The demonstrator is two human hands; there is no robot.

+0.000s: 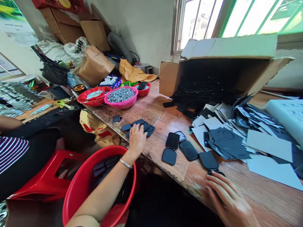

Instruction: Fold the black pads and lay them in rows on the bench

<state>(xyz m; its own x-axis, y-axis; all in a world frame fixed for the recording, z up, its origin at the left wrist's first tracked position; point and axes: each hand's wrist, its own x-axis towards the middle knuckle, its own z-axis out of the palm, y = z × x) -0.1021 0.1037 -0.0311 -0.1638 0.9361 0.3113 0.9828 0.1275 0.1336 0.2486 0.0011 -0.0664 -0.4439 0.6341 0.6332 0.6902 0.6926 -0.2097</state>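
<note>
My left hand (138, 138), with a ring and a silver bangle, reaches down over a small pile of flat black plastic pieces (149, 130). Its fingers are apart and touch the pile. At the lower right, my right hand (228, 197) lies with fingers stretched out over the lower half of a black hinged plastic piece (209, 160); its palm side is hidden. Between the hands lie an unfolded black piece with a ribbed half (172, 141), a rounded black piece (188, 150) and a partly covered one with a pale inner face (181, 136).
A red tub (68, 189) with dark pieces stands below the table edge. Card sheets (267, 142) spread beside an open carton (169, 78) of black pieces. Small metal parts fill a pink basin (121, 105) near a red basin (82, 100). Another person (14, 151) sits left.
</note>
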